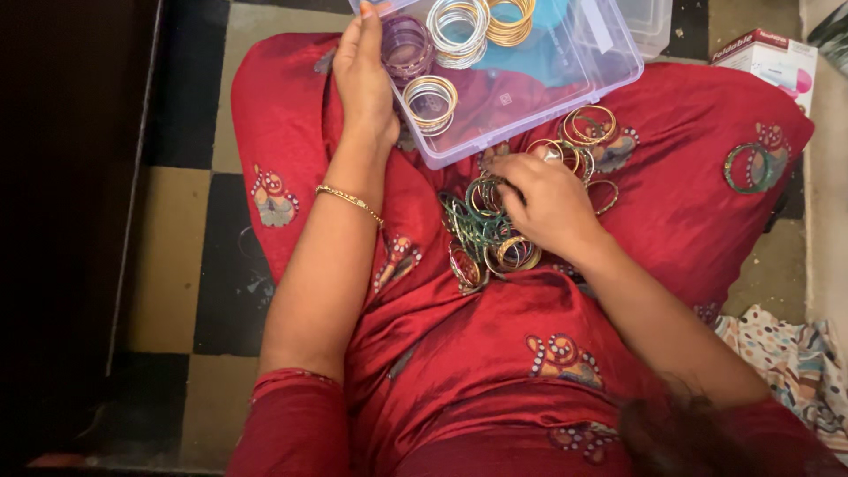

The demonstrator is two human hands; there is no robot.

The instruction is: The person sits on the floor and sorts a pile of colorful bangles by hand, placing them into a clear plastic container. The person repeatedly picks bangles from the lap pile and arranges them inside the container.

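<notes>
Left hand (362, 75) flat, steadying clear box (609, 66) edge, grasping nothing. Right hand (543, 199) fingers curled into lap bangle pile (486, 234); grip unclear. Best lift one matched set.

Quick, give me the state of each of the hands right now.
Left hand: open, resting flat on the clear plastic box edge.
Right hand: fingers curled into the pile of green and gold bangles; grip cannot be told.
</notes>
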